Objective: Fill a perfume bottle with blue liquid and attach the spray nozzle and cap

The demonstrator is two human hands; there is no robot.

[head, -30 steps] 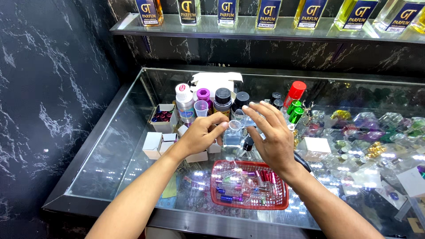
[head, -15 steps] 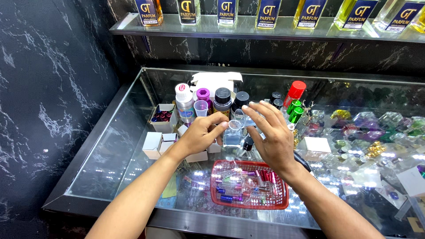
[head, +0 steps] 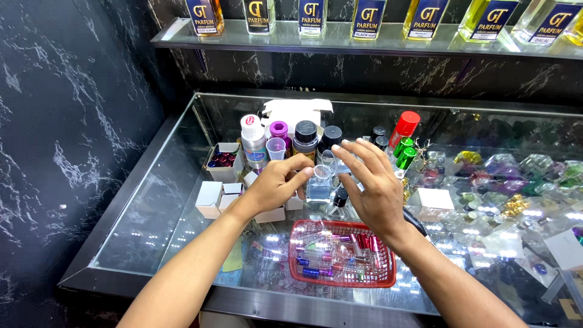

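At the centre of the frame, both hands meet over a small clear glass bottle (head: 318,189), square-shouldered and standing upright on the glass counter top (head: 152,218). The left hand (head: 276,184) curls around it from the left, thumb and forefinger pinched at its neck. The right hand (head: 371,185) hovers just to the right with fingers spread apart and loose, fingertips close to the bottle's top; whether they touch it I cannot tell. Just below the hands sits a red plastic mesh basket (head: 343,278) filled with slim glossy tubes. Behind the bottle, toward the upper middle, stands a cluster of round-capped bottles (head: 305,141) in black, purple and white, with a red-capped can (head: 404,127) to their right. Small white cardboard boxes (head: 218,197) lie to the left of the hands
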